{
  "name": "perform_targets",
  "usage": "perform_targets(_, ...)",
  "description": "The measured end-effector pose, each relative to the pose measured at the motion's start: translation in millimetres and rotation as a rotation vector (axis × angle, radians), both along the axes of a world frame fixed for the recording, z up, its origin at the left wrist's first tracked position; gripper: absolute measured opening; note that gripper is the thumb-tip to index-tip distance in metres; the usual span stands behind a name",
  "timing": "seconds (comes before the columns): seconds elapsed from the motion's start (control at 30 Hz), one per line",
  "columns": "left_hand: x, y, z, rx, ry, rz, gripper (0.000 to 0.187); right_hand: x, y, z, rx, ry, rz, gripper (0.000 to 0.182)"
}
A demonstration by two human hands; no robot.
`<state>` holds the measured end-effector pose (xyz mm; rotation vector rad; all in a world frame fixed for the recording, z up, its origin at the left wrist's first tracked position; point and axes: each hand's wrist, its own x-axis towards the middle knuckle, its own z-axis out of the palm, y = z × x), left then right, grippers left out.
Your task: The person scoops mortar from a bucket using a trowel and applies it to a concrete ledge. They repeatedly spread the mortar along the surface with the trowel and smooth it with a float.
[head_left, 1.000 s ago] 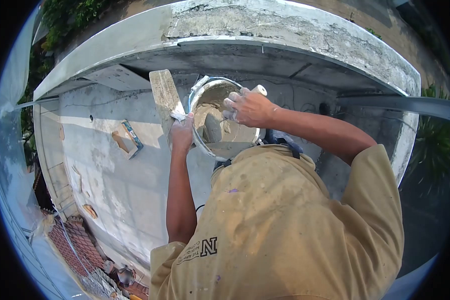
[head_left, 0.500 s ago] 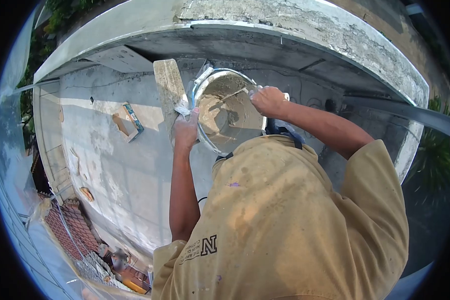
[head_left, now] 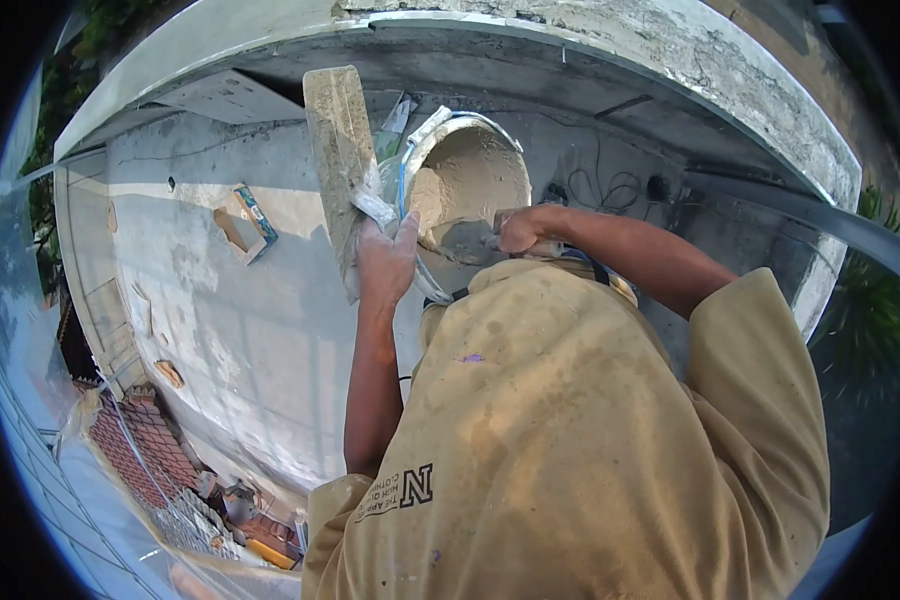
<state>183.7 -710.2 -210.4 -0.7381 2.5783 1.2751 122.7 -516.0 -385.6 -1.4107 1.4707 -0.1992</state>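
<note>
A bucket (head_left: 521,148) with a pale rim stands tilted in front of my body, wet mortar (head_left: 467,180) coating its inside. My left hand (head_left: 386,258) is closed around the handle of a long, mortar-caked plastering float (head_left: 334,125), its thumb by the bucket's left rim. Whitish wrapping shows at that grip. My right hand (head_left: 530,229) grips a trowel at the near side of the bucket. The trowel's grey blade (head_left: 464,238) lies inside the bucket mouth, against the mortar; its handle is mostly hidden by my fingers.
An open cardboard box (head_left: 245,226) lies on the grey concrete floor (head_left: 270,330) to the left. A low concrete wall (head_left: 610,50) curves across the far side. A coiled cable (head_left: 618,190) lies right of the bucket. Roof tiles (head_left: 145,450) show at lower left.
My right hand has come down toward the near rim, and the trowel blade now shows broad side. The bucket tilts differently, and the float has shifted slightly up in view.
</note>
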Motion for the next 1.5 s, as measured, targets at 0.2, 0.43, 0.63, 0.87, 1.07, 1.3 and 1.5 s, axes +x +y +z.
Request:
perform_targets(0.2,17.6,-10.2,-23.3,0.0,0.139,0.18,0.045,0.1,-11.1,58.3,0.012,-0.378,-0.487,0.025)
perform_targets(0.43,32.6,-19.7,-46.7,0.013,0.156,0.422,0.047,-19.3,14.4,116.5,0.262,-0.873,-0.901,0.031)
perform_targets(0.63,29.5,-47.9,-49.8,0.507,0.331,0.835,0.044,-29.6,48.9,141.7,0.031,-1.006,-1.188,0.029)
perform_targets(0.87,57.6,-70.1,-101.2,0.64,0.181,0.951,0.039,-71.7,87.9,149.2,-0.47,-0.081,-1.657,0.03)
perform_targets(1.07,42.0,-78.8,-110.3,0.57,0.135,0.862,0.039,-107.4,73.4,81.8,-0.483,0.944,-1.585,0.051)
perform_targets(1.3,39.6,-107.1,-120.7,0.447,0.135,0.742,0.04,-85.8,25.7,46.4,-0.297,0.859,-1.712,0.056)
perform_targets(1.5,37.1,-128.5,-108.1,0.488,0.173,0.773,0.039,-50.6,30.2,61.3,-0.088,0.843,-1.66,0.059)
